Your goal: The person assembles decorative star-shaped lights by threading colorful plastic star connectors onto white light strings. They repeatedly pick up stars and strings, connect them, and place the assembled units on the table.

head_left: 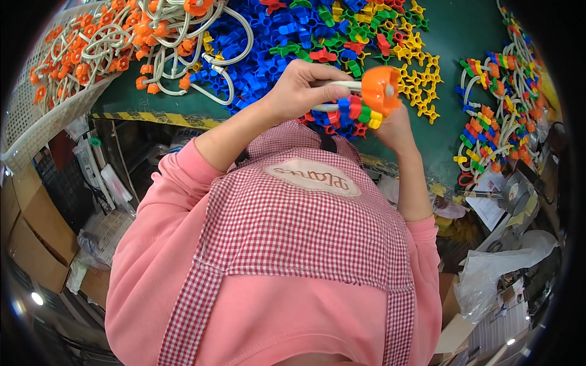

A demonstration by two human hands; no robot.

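My left hand (305, 89) pinches a white cord (345, 85) between thumb and fingers. At the cord's end, in front of my right hand, is an orange cup-shaped plastic piece (379, 89) with a scalloped rim. Below it, several small blue, red, green and yellow plastic pieces (360, 113) sit in a row on a lower stretch of cord. My right hand (395, 129) is right behind these pieces; its fingers are mostly hidden, so its grip does not show. Just beyond my hands lies a big heap of loose blue pieces (256, 58).
Yellow pieces (418, 70) spread right of the heap on the green table (436, 143). A white basket (58, 119) at the far left holds cords with orange pieces (113, 36). Strung cords (485, 128) lie at the right. Cardboard boxes (39, 238) stand at the lower left.
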